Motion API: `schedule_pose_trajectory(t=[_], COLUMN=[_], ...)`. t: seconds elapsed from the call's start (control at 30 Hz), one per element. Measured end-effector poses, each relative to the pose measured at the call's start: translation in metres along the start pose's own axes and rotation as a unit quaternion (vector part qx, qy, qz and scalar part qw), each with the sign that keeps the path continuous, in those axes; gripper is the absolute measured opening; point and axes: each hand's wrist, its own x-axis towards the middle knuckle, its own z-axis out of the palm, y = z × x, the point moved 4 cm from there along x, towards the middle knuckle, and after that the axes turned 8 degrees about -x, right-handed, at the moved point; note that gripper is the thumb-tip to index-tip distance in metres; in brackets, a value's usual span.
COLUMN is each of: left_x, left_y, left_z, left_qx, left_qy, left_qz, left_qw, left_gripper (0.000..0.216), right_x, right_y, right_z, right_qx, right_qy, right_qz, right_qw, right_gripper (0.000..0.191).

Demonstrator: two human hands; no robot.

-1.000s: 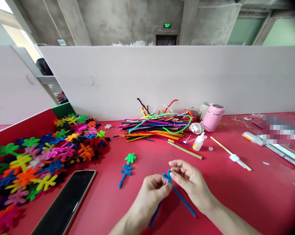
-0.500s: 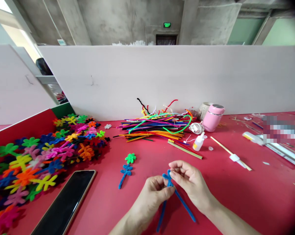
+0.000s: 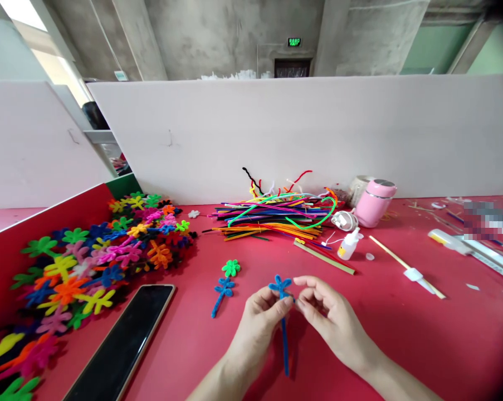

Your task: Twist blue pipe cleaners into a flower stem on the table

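Note:
My left hand (image 3: 259, 323) and my right hand (image 3: 326, 317) meet low in the middle of the view over the red table (image 3: 401, 334). Both pinch a blue pipe cleaner (image 3: 283, 312) just under its flower-shaped head. The stem hangs straight down between the hands. To the left lie a finished blue pipe-cleaner flower (image 3: 221, 294) and a small green flower (image 3: 231, 268).
A heap of coloured flowers (image 3: 105, 262) covers the left side, with a black phone (image 3: 126, 342) in front. Behind lie a pile of straight pipe cleaners (image 3: 272, 217), a glue bottle (image 3: 348, 245), a pink cup (image 3: 374, 203) and a wooden stick (image 3: 405, 267). A white partition closes the back.
The two loose blue ends have come together into one straight stem hanging down. The flower head now stands above my fingers. The view has shifted slightly to the left.

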Motion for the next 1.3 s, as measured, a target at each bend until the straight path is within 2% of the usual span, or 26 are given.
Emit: schedule_pose_trajectory(t=[0.1, 0.27, 0.53, 0.67, 0.77, 0.93, 1.1, 1.2, 1.3], left_x=[0.001, 0.004, 0.005, 0.007, 0.007, 0.004, 0.004, 0.006, 0.007], left_y=[0.005, 0.008, 0.006, 0.005, 0.006, 0.01, 0.01, 0.01, 0.008], left_z=[-0.002, -0.01, -0.01, -0.008, -0.01, -0.012, -0.01, -0.009, -0.01], left_qx=[-0.028, 0.009, -0.031, -0.045, -0.023, 0.065, 0.076, 0.065, 0.028], left_qy=[0.016, 0.044, 0.006, 0.016, 0.028, 0.016, 0.019, 0.019, 0.027], left_qz=[0.01, 0.029, 0.014, -0.022, -0.027, 0.009, -0.008, -0.001, -0.003], left_qw=[0.999, 0.999, 0.999, 0.999, 0.999, 0.998, 0.997, 0.998, 0.999], left_gripper=[0.012, 0.016, 0.015, 0.02, 0.024, 0.023, 0.022, 0.025, 0.026], right_x=[0.001, 0.002, 0.004, 0.005, 0.005, 0.006, 0.005, 0.002, -0.004], right_y=[0.001, 0.0, 0.002, 0.004, 0.004, 0.001, 0.0, -0.004, -0.012], right_z=[-0.001, -0.002, -0.009, -0.01, -0.009, -0.008, -0.009, -0.013, -0.011], right_qx=[-0.001, -0.009, -0.048, -0.049, -0.037, -0.019, -0.067, -0.176, -0.305], right_qy=[-0.001, 0.007, 0.031, 0.025, 0.008, -0.013, 0.009, 0.089, 0.127], right_qz=[0.005, 0.0, -0.035, -0.04, -0.039, -0.05, -0.075, -0.16, -0.267], right_qw=[1.0, 1.0, 0.998, 0.998, 0.999, 0.999, 0.995, 0.967, 0.905], right_gripper=[0.023, 0.024, 0.024, 0.026, 0.028, 0.029, 0.03, 0.037, 0.039])
